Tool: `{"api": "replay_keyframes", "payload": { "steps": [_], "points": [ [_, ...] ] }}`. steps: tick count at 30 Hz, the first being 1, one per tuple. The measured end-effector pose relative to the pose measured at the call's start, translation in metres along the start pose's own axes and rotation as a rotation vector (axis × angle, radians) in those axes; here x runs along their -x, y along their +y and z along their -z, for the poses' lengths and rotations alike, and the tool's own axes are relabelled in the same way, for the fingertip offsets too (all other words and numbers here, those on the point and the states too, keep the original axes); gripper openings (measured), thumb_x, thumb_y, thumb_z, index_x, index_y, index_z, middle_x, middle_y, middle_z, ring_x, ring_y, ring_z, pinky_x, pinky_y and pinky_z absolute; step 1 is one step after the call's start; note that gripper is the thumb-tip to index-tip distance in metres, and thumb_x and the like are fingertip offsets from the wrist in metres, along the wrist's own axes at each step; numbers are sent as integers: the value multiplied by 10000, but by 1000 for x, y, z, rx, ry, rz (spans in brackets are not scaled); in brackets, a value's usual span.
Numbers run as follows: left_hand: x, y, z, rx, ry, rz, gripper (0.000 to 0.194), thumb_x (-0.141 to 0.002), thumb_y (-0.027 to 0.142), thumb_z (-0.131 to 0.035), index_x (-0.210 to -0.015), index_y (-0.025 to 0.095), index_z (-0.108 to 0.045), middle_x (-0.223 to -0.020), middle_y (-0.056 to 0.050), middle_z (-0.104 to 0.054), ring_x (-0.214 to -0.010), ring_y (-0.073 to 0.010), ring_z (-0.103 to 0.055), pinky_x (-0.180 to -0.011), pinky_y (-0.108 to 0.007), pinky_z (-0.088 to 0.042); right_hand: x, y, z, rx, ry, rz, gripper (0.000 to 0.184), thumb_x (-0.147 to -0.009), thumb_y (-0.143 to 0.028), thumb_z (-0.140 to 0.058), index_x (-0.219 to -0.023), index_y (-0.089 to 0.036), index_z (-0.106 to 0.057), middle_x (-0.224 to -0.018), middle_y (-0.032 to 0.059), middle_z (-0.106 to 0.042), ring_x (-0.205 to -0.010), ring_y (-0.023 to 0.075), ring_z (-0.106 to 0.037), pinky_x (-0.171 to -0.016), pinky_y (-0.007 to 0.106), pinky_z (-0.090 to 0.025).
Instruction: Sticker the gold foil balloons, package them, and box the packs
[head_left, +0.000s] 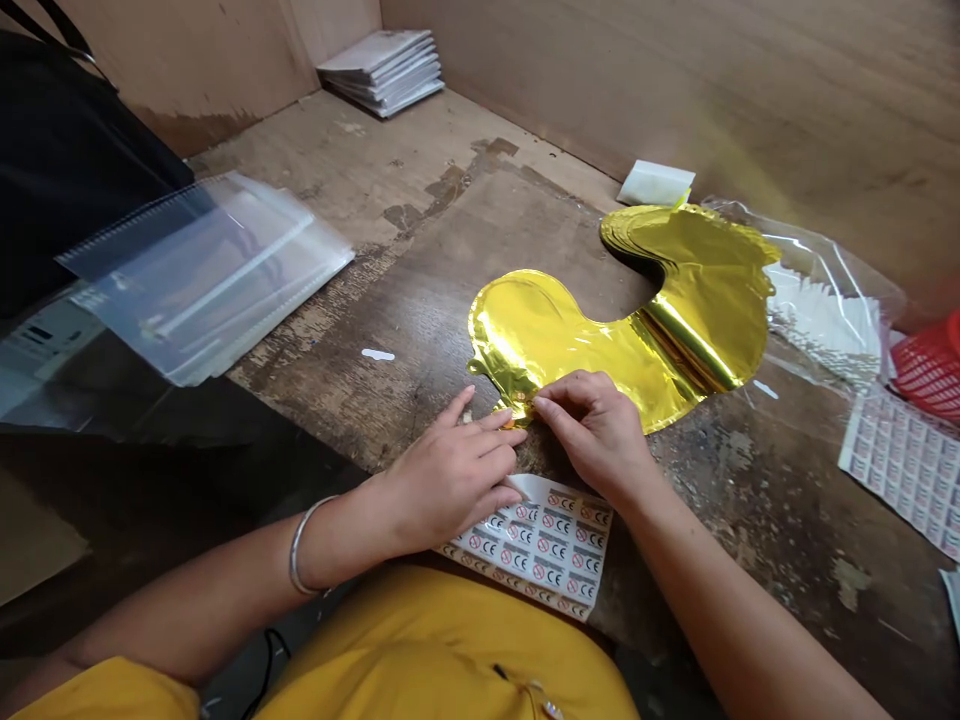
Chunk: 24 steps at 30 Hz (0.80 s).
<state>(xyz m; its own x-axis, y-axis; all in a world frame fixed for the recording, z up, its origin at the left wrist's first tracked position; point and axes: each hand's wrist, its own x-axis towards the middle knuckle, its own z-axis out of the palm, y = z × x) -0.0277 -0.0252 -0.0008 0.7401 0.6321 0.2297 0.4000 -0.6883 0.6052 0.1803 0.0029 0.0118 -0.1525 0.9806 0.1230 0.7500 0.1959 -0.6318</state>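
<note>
A stack of gold foil balloons (592,355) with a curved shape lies on the worn wooden table. My left hand (457,465) rests with fingers stretched out, its fingertips touching the lower edge of the top balloon. Just right of those fingertips, my right hand (592,425) pinches thumb and forefinger together at the same edge. Whatever is between them is too small to make out. Partly under my left hand, near the table's front edge, is a sheet of CE labels (551,550), printed in rows with red circle marks.
Clear plastic sleeves (225,270) are piled at left beside a black bag (67,150). A stack of white packets (386,70) stands in the far corner. At right are a plastic bag of white pieces (821,315), a red basket (930,370) and another label sheet (904,465).
</note>
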Motion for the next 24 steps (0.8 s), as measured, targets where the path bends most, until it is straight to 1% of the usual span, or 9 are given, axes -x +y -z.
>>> {"api": "replay_keyframes", "payload": {
  "steps": [3, 6, 11, 16, 24],
  "points": [
    [0, -1, -2, -16, 9, -15, 163, -937, 292, -559, -975, 146, -621, -1270, -132, -655, -1307, -319, -513, -1149, -656, -191, -3, 2, -1, 26, 2, -21, 137, -832, -257, -620, -721, -209, -686, -752, 28, -688, -785, 200, -593, -738, 370, -451],
    [0, -1, -3, -32, 2, -14, 185, -947, 300, -542, -995, 137, -614, -1273, -131, -654, -1310, -320, -507, -1144, -662, -195, -5, 1, 0, 35, -13, -11, 156, -842, -261, -615, -708, -208, -677, -735, 27, -682, -756, 194, -592, -719, 363, -447],
    [1, -1, -4, -36, 4, -7, 180, -951, 296, -535, -1006, 142, -610, -1278, -123, -652, -1322, -313, -495, -1151, -642, -206, -3, -6, -2, 26, 3, 19, 126, -844, -243, -625, -737, -207, -680, -739, 30, -681, -770, 192, -590, -713, 348, -450],
    [2, -3, -5, -32, 9, -14, 186, -955, 300, -530, -1026, 144, -601, -1303, -115, -635, -1340, -303, -472, -1162, -630, -185, -2, -8, -5, 15, -2, 20, 129, -841, -236, -625, -726, -207, -677, -717, 24, -677, -735, 185, -582, -700, 345, -443],
    [2, -4, -7, -34, 25, -12, 176, -953, 306, -540, -1020, 152, -595, -1296, -95, -642, -1333, -288, -481, -1171, -608, -181, 0, -9, -7, -22, 6, -38, 143, -837, -260, -621, -716, -206, -675, -722, 24, -676, -751, 190, -581, -714, 351, -433]
  ]
}}
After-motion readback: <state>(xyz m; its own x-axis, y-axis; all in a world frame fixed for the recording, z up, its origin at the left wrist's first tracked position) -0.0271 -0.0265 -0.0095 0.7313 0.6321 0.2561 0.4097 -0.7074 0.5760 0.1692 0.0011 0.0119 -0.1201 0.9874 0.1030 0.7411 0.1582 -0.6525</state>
